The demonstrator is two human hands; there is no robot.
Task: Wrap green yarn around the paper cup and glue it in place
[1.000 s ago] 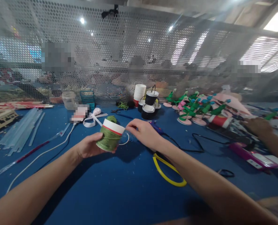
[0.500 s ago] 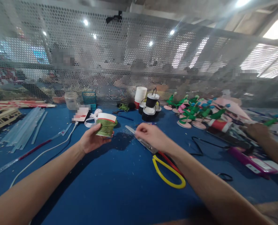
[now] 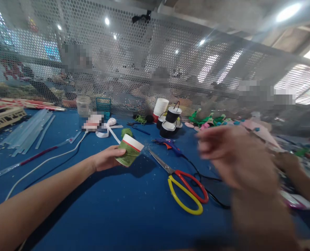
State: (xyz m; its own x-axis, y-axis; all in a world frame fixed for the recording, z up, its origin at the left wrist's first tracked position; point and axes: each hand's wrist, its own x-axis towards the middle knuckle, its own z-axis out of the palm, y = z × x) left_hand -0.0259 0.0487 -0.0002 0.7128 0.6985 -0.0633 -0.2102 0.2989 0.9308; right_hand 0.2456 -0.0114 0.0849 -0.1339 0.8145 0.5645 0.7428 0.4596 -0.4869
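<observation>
My left hand (image 3: 106,158) is closed round a paper cup (image 3: 134,143), which is tilted to the right. Green yarn wraps the cup's lower part, below a red stripe and a white rim. Just behind it lies a ball of green yarn (image 3: 126,132). My right hand (image 3: 234,157) is raised over the right side of the table and smeared by motion, so what its fingers do cannot be made out. Between the hands lie large scissors (image 3: 170,170) with one red and one yellow handle. Beyond them rests a blue glue gun (image 3: 169,143) with a black cord.
Black cups with wire handles (image 3: 167,128) and a white cup stack (image 3: 160,107) stand at the back. Glue sticks (image 3: 30,130) and a white cable (image 3: 48,159) lie left. White ribbon (image 3: 102,134) lies behind the cup. Another person's hand (image 3: 287,164) is at right.
My right hand has moved from above the scissors up and to the right, uncovering the scissors and glue gun. My left hand has shifted slightly right, and the cup has tilted.
</observation>
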